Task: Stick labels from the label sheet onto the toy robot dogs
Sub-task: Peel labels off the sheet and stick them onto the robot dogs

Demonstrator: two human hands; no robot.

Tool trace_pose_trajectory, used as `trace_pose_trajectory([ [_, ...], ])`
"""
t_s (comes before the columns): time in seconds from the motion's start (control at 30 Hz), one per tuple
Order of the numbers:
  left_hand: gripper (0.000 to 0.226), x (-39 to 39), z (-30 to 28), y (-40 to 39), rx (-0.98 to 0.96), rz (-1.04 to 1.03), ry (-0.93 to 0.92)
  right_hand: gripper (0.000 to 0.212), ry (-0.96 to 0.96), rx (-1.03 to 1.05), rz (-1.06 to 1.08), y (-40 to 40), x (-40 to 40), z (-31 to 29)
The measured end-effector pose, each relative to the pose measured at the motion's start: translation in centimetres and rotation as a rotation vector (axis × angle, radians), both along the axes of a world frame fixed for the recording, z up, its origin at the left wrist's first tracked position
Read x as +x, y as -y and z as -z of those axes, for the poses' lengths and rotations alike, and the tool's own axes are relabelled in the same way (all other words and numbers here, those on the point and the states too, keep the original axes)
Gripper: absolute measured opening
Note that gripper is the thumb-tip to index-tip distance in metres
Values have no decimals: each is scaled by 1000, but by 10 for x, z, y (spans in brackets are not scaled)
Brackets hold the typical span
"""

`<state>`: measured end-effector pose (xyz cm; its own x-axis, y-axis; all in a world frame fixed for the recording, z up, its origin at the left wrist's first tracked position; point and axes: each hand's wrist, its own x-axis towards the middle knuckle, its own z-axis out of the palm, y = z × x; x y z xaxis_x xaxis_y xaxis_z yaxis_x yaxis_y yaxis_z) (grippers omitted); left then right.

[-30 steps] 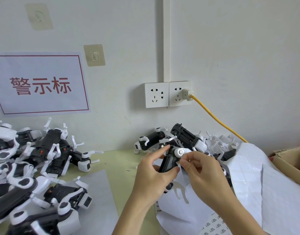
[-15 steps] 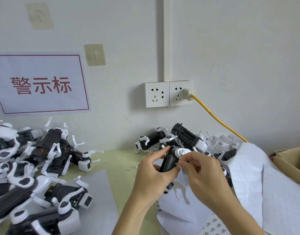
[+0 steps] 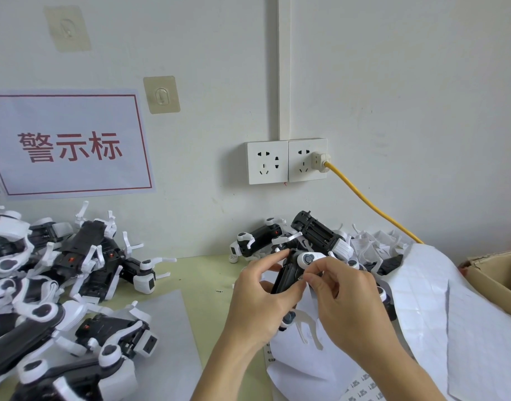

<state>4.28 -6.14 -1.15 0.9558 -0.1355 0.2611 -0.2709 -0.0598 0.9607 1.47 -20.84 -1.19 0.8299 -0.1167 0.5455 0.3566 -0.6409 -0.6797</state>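
My left hand [image 3: 260,299] held one toy robot dog [image 3: 292,277] tight above the counter [image 3: 208,273], belly turned to me. My right hand [image 3: 344,296] had crept lower on the dog since a second ago — its fingertips [image 3: 309,280] pinched and pressed a small label [image 3: 301,278] down. That dog looked nearly done. Two more dogs [image 3: 280,237] lay behind, a big heap [image 3: 60,285] at left — too tangled to count. The label sheet [image 3: 361,386] lay under my wrists.

White wall [image 3: 393,82] with sockets [image 3: 287,161] above the hands, sign [image 3: 69,144] up-left; green table [image 3: 202,273] beneath.
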Motion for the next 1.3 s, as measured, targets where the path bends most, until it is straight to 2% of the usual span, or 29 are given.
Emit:
trace_pose_trajectory([
  [0.17, 50, 0, 0, 0, -1, -10, -5, 27, 3, -44, 29, -1, -2, -1],
  [0.33, 44, 0, 0, 0, -24, -12, -13, 16, 35, -76, 49, -3, -4, -2],
  [0.57, 40, -1, 1, 1, -29, -17, -4, 12, 132, -115, 102, -7, -10, -7],
  [0.77, 46, -4, -3, 3, 13, -48, 54, 14, 194, -140, 148, -11, -14, -11],
  [1.3, 45, -7, -6, 3, -58, -23, 31, 18, 220, -116, 208, -13, -15, -13],
])
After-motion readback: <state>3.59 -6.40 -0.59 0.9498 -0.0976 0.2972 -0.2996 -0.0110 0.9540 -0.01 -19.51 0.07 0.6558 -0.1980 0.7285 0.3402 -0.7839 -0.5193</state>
